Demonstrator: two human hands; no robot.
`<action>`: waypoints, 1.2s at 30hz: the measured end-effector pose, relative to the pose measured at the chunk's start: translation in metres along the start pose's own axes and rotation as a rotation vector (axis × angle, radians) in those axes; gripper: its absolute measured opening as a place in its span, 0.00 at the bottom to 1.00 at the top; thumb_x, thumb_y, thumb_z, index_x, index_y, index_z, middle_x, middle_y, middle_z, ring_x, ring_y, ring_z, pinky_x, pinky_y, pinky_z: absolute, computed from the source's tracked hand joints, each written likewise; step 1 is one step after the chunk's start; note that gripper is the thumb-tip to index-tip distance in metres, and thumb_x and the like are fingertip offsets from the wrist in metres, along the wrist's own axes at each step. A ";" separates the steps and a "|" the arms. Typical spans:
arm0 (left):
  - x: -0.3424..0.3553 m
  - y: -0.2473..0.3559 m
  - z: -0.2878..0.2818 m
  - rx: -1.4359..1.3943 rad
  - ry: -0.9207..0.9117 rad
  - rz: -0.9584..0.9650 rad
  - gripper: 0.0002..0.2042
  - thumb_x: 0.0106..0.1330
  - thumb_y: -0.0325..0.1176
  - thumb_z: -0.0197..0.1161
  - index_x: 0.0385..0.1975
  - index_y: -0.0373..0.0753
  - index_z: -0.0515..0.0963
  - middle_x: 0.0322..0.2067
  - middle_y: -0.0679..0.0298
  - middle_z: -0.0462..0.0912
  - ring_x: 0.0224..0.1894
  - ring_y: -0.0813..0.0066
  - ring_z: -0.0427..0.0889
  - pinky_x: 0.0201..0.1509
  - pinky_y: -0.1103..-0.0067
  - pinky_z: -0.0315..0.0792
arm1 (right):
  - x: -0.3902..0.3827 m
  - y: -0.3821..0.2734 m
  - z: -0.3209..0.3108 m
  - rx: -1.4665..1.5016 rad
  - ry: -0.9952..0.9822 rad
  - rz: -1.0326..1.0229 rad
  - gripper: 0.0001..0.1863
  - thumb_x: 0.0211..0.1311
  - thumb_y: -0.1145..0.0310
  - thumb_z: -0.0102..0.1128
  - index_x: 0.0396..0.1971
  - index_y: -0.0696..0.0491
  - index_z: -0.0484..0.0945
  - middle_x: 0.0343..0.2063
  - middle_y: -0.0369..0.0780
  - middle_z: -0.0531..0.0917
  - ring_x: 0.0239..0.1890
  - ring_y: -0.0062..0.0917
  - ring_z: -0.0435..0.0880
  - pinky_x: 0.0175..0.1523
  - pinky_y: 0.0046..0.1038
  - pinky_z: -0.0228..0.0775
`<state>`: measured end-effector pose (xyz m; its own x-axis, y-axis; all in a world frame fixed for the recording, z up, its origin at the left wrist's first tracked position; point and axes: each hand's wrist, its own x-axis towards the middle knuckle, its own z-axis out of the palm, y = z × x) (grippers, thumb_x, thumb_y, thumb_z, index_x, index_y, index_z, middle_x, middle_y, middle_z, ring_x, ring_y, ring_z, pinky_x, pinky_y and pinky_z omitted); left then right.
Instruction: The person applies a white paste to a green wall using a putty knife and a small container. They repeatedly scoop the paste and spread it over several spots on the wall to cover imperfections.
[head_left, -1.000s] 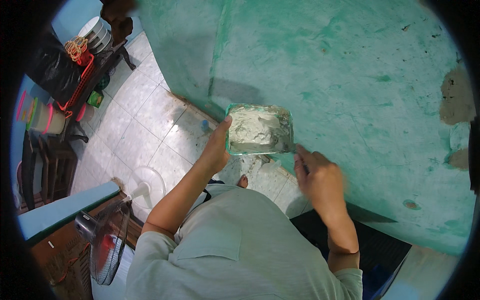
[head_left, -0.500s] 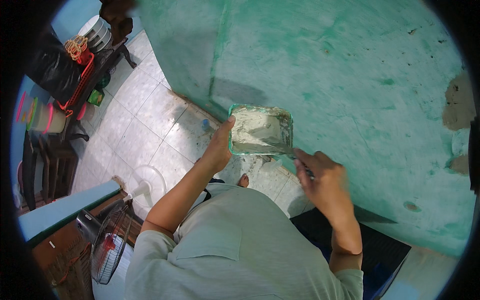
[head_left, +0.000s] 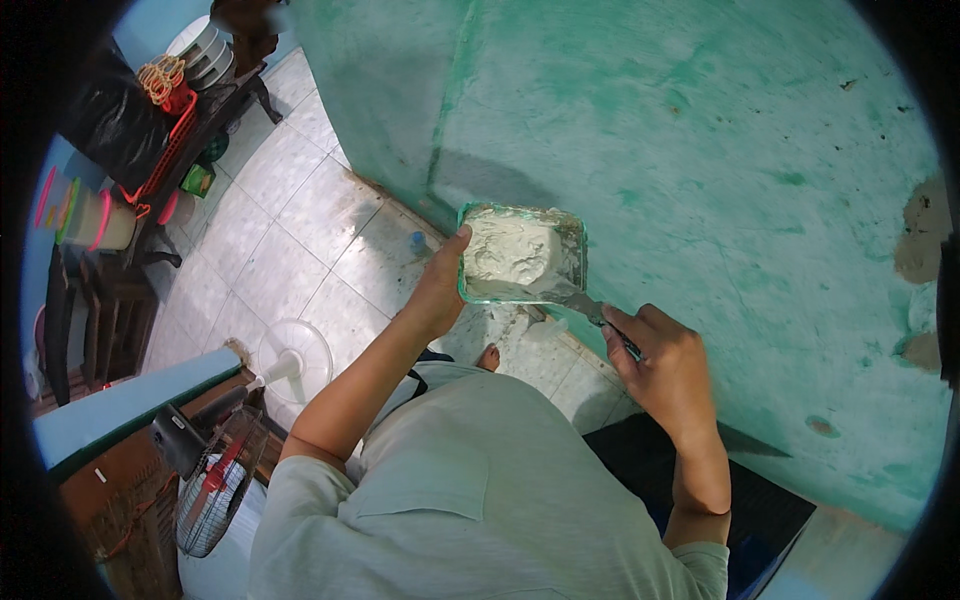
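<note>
My left hand (head_left: 440,285) grips the left side of a square, green-rimmed container (head_left: 584,245), thumb over its edge. Inside lies a thick, pale putty (head_left: 512,250), heaped and ridged, with smears along the inner walls. A putty knife (head_left: 588,306) is in my right hand (head_left: 660,365), its fingers wrapped round the dark handle. The knife's blade reaches over the container's near right corner, and its tip meets the putty there. Both hands are in front of my body, close to a green wall.
The green wall (head_left: 700,200) fills the right side, with bare grey-brown patches at its far right. At left stand a dark bench (head_left: 215,115) with baskets and tubs, and a pedestal fan (head_left: 215,490). A black panel (head_left: 740,510) lies low at right. Pale tiles (head_left: 300,230) cover the floor.
The putty knife has drawn back from across the container toward its near right corner, my right hand shifting slightly right and down. More of the putty shows. My left hand keeps its hold.
</note>
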<state>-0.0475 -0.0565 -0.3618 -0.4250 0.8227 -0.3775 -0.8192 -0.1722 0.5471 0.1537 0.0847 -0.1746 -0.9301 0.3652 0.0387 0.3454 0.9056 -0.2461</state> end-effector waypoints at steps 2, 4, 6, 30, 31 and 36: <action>0.000 0.000 0.000 -0.008 0.012 -0.003 0.33 0.81 0.55 0.48 0.75 0.35 0.60 0.71 0.55 0.69 0.72 0.65 0.70 0.75 0.68 0.65 | -0.004 -0.002 0.005 -0.051 0.024 -0.029 0.13 0.59 0.72 0.73 0.45 0.51 0.89 0.26 0.40 0.81 0.23 0.35 0.81 0.30 0.36 0.73; -0.003 0.003 0.008 -0.022 0.065 -0.022 0.33 0.82 0.55 0.47 0.75 0.35 0.61 0.71 0.55 0.69 0.72 0.66 0.70 0.75 0.69 0.65 | -0.006 -0.005 0.012 -0.079 0.053 -0.069 0.14 0.59 0.71 0.73 0.45 0.50 0.89 0.25 0.39 0.80 0.23 0.33 0.81 0.29 0.35 0.73; -0.005 0.002 0.012 0.015 0.013 -0.027 0.33 0.82 0.55 0.46 0.75 0.35 0.61 0.71 0.55 0.70 0.72 0.66 0.70 0.75 0.69 0.64 | -0.008 -0.007 0.022 -0.087 0.087 -0.114 0.14 0.59 0.70 0.73 0.46 0.49 0.89 0.24 0.37 0.77 0.23 0.30 0.81 0.27 0.34 0.74; 0.006 -0.005 0.005 0.059 -0.032 -0.016 0.33 0.81 0.56 0.47 0.74 0.36 0.61 0.68 0.52 0.72 0.68 0.62 0.75 0.68 0.62 0.75 | -0.004 -0.006 0.062 0.245 0.161 0.129 0.14 0.64 0.71 0.71 0.49 0.55 0.88 0.27 0.45 0.83 0.27 0.38 0.85 0.35 0.35 0.78; 0.008 -0.006 0.002 0.058 -0.048 -0.014 0.34 0.81 0.57 0.47 0.75 0.36 0.59 0.69 0.51 0.71 0.68 0.60 0.75 0.68 0.60 0.75 | -0.004 -0.003 0.064 0.294 0.182 0.140 0.13 0.65 0.71 0.70 0.49 0.55 0.88 0.27 0.45 0.83 0.27 0.39 0.85 0.35 0.35 0.78; 0.007 -0.011 0.003 -0.023 -0.076 -0.027 0.33 0.81 0.57 0.48 0.72 0.34 0.62 0.66 0.54 0.73 0.66 0.64 0.77 0.65 0.64 0.78 | -0.001 0.011 0.061 0.393 0.281 0.160 0.12 0.67 0.70 0.69 0.48 0.57 0.87 0.25 0.46 0.83 0.26 0.39 0.84 0.35 0.35 0.77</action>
<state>-0.0404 -0.0470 -0.3681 -0.3728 0.8658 -0.3339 -0.8392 -0.1610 0.5195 0.1506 0.0813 -0.2361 -0.7814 0.5853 0.2164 0.3572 0.7040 -0.6138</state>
